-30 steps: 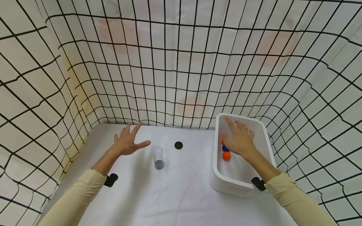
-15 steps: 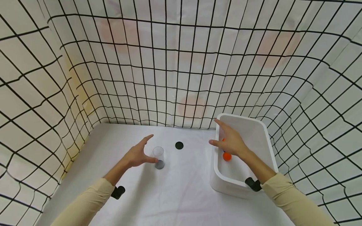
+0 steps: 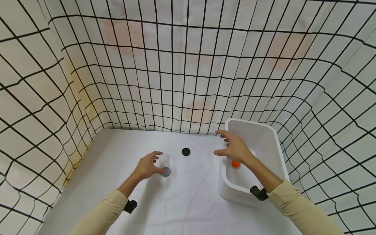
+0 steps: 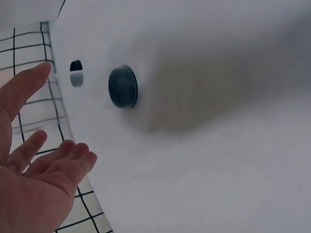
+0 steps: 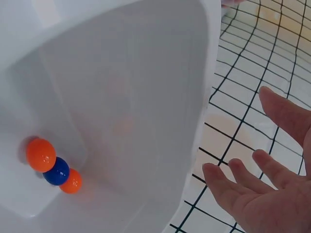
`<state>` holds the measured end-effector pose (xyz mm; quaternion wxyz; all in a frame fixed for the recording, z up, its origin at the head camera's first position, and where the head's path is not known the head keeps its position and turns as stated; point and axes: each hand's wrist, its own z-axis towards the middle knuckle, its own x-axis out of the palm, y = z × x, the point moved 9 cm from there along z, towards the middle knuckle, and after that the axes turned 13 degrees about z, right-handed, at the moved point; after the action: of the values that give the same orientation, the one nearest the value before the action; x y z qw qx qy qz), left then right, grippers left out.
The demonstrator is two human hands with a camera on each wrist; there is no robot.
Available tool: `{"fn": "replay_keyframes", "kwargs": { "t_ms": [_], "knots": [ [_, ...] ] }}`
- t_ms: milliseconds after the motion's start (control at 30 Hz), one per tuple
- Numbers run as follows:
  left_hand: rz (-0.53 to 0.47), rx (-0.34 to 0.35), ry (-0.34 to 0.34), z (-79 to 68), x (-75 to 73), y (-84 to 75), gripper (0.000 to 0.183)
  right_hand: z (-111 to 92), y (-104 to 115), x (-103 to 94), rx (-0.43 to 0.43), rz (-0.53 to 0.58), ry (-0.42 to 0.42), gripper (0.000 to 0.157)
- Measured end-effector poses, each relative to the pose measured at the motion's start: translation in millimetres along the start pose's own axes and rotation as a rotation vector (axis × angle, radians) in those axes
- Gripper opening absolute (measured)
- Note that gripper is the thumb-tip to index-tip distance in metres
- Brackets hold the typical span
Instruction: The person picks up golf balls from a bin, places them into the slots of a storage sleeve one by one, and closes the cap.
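A clear, tall cup [image 3: 165,159] with a dark base stands upright on the white table. Beside it on the left is my left hand [image 3: 148,166], thumb and fingers spread apart around its near side, thumb tip overlapping the base in the head view. In the left wrist view the palm faces the cup's dark base [image 4: 123,87] with a gap between. My right hand [image 3: 235,148] hovers over the left rim of a white tub [image 3: 280,153], its fingers spread and pointing left, holding nothing. Inside the tub lie an orange ball [image 5: 41,155], a blue ball [image 5: 57,171] and another orange ball [image 5: 71,181].
A flat black disc [image 3: 186,151] lies on the table [image 3: 188,195] between cup and tub. Black netting [image 3: 199,81] rises at the back and on both sides, with white cloth behind it.
My left hand has come right and nearer to me, up to the cup. The right hand has shifted left from inside the tub's outline to its left rim. Cup and tub stay put.
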<state>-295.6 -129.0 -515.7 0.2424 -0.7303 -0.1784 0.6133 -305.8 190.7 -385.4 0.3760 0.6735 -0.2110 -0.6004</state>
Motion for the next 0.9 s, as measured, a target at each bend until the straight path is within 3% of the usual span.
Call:
{"fn": "replay_keyframes", "kwargs": {
  "t_ms": [267,533,900],
  "knots": [
    [0.013,0.022,-0.055,0.4,4.3,-3.0,0.061,-2,1,-1.5,-0.006,0.019,-0.003,0.073],
    [-0.042,-0.004,-0.072,-0.1,8.8,0.7,0.047,-1,-1,-3.3,0.008,0.027,-0.009,0.07],
    [-0.036,0.027,-0.131,2.6,-14.1,-14.7,0.04,9,-21,-22.3,0.116,0.22,-0.025,0.065]
  ]
}}
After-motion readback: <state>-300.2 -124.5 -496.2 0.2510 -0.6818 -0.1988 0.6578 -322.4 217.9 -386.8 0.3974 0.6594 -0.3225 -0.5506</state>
